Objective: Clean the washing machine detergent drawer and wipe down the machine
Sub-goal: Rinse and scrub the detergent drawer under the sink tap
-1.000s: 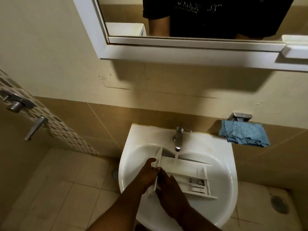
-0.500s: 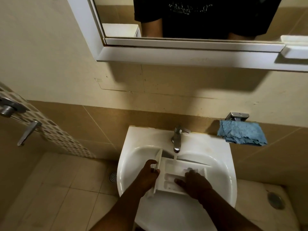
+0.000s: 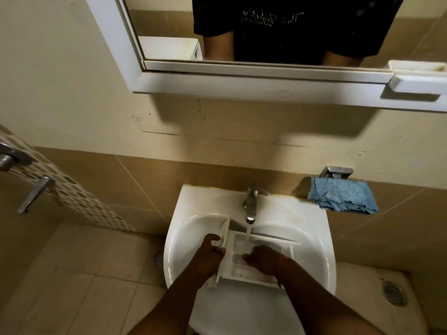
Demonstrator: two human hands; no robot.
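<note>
Drawer rinse at the sink.
We see the detergent drawer [image 3: 244, 269] lying in the sink [image 3: 183, 238] under the running tap [image 3: 251, 204]. Left hand [image 3: 210, 250] grip curls round its front panel; right hand [image 3: 264, 259] rests inside the compartments, its grip hard to tell. Blue cloth [image 3: 343, 198] hangs on the wall, right of the tap.

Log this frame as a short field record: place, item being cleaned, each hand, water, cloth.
place: bathroom sink
item: white drawer held in the basin under the tap
left hand: grips the drawer's front panel
right hand: inside the drawer's compartments, rubbing or rinsing by the look of it
water: running onto the drawer
cloth: blue, on the wall holder, untouched
</note>
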